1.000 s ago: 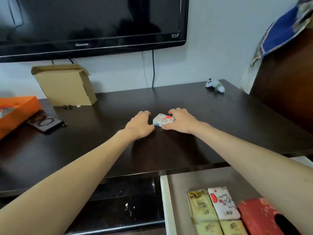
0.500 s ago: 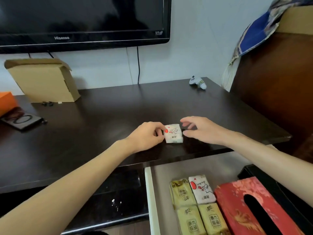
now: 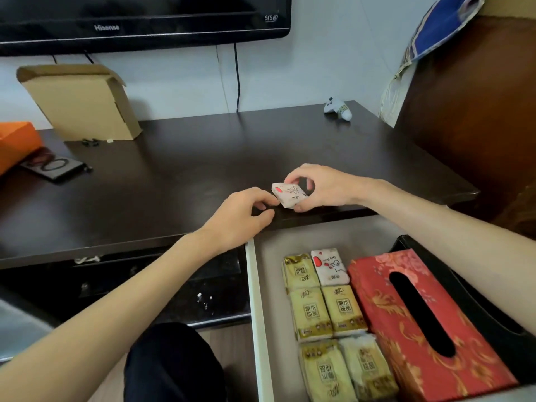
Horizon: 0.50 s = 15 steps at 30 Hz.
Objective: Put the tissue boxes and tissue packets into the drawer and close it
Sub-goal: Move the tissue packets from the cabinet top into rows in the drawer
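A small white tissue packet with red print (image 3: 290, 194) is held just above the front edge of the dark table (image 3: 174, 181). My right hand (image 3: 322, 187) pinches it from the right, thumb below and fingers on top. My left hand (image 3: 243, 216) touches its left corner with loosely curled fingertips. Below, the open drawer (image 3: 256, 300) holds several gold tissue packets (image 3: 327, 311), one white packet with red print (image 3: 329, 266) and a red floral tissue box (image 3: 423, 323) lying on the right side.
A cardboard box (image 3: 84, 103) stands at the table's back left. An orange box (image 3: 16, 140) and a dark flat device (image 3: 55, 166) lie at the left edge. A small white toy (image 3: 338, 108) sits back right. A TV (image 3: 139, 18) hangs above. A brown cabinet (image 3: 478, 111) borders the right.
The white packet came toward the table's front edge, over the drawer side. My left hand held it half a second ago; now my right hand pinches it and the left only touches its corner.
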Each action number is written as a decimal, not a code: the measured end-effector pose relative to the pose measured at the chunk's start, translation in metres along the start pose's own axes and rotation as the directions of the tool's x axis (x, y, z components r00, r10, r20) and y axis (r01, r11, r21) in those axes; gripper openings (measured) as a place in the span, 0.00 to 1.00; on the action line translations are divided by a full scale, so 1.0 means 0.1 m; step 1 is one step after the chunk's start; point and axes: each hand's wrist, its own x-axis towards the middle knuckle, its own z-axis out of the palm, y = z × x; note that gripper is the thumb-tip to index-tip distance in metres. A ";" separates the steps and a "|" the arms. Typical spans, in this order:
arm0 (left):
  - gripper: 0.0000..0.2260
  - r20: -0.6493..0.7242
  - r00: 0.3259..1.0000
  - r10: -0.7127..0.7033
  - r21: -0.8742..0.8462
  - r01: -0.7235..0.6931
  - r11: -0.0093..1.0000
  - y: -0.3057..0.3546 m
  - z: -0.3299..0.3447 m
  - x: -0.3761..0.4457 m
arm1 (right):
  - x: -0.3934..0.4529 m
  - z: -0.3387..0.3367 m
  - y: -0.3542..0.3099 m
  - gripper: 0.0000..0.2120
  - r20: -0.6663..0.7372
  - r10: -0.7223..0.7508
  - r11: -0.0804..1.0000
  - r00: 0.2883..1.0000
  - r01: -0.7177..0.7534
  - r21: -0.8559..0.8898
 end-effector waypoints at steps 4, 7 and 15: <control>0.09 -0.038 0.999 -0.013 -0.063 0.011 0.998 0.15 0.15 -0.45 | -0.45 0.05 -0.10 0.43 -0.007 0.017 0.996 1.000 -0.018 -0.093; 0.08 0.005 1.000 0.003 -0.066 -0.003 0.998 0.33 0.30 -0.89 | -0.99 0.16 -0.22 0.39 -0.012 0.041 0.993 0.999 -0.042 -0.106; 0.16 0.223 0.975 0.005 0.072 -0.022 0.997 0.82 0.62 -2.03 | -2.22 0.64 -0.36 0.42 0.118 0.062 0.935 0.991 -0.016 -0.353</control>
